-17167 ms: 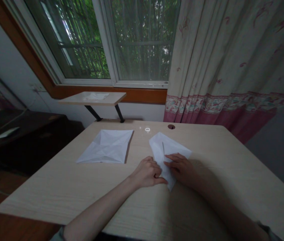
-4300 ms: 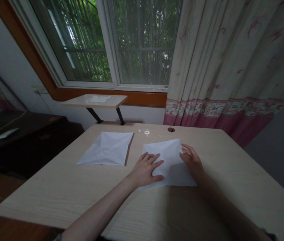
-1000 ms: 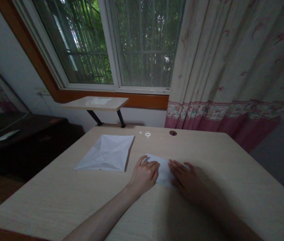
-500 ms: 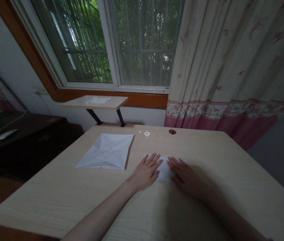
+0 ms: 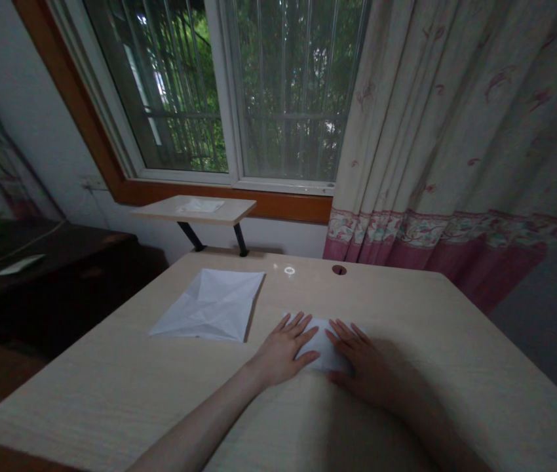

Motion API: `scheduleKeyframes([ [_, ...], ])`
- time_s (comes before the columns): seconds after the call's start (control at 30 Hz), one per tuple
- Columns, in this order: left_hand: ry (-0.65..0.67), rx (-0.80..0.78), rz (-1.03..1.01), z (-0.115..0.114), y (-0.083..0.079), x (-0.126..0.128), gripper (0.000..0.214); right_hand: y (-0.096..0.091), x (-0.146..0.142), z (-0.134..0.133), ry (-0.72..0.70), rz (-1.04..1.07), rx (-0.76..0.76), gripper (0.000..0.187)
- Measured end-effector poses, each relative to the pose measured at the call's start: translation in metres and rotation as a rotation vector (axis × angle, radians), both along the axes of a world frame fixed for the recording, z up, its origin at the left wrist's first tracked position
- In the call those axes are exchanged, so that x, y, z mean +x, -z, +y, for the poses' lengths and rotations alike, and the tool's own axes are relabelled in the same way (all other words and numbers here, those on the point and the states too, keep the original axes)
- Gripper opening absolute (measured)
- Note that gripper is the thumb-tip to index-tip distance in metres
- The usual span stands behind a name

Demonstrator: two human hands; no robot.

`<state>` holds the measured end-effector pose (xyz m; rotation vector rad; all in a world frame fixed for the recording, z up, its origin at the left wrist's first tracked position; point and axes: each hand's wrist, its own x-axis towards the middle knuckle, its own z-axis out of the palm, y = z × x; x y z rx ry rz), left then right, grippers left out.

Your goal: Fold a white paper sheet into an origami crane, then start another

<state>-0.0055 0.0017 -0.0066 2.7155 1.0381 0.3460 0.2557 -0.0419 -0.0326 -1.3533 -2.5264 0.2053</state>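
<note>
A small white sheet of paper [image 5: 322, 349], apparently folded, lies on the wooden desk [image 5: 170, 400]. My left hand [image 5: 286, 351] rests flat over its left part with the fingers spread. Over the right part lies my right hand [image 5: 360, 359], its fingers also apart and the palm down. Between the two hands the middle of the paper shows; its side edges are mostly covered. To the left of my left hand is a larger white sheet of paper [image 5: 214, 305], creased and lying with its edges slightly raised.
A raised shelf [image 5: 155, 211] on black legs stands at the desk's back left, with white paper [image 5: 200, 205] on it. Near the back edge is a round cable hole [image 5: 339, 269]. A curtain [image 5: 406, 226] hangs behind the desk, right of the window [image 5: 288, 98].
My fingers have spread further apart on the small paper, the thumbs now reaching inward. The whole view has shifted slightly, with the scene sitting lower. The larger sheet stays on the desk.
</note>
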Motion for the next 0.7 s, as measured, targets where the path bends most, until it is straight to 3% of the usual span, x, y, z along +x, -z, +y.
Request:
scheduleKeyframes([
  [0.23,0.059,-0.045,-0.058,-0.0032,-0.0065,-0.0004,0.075,0.0016,0.0011,0.0006,0.011,0.009,-0.021,0.065],
  [0.47,0.145,0.074,-0.149,0.0001,-0.0011,-0.0054,0.047,0.0052,0.0036,-0.0004,-0.017,0.003,0.106,0.049],
  [0.7,0.273,0.285,-0.159,0.0003,-0.0017,-0.0091,0.029,-0.0039,-0.0004,-0.0068,-0.052,-0.015,0.161,0.041],
])
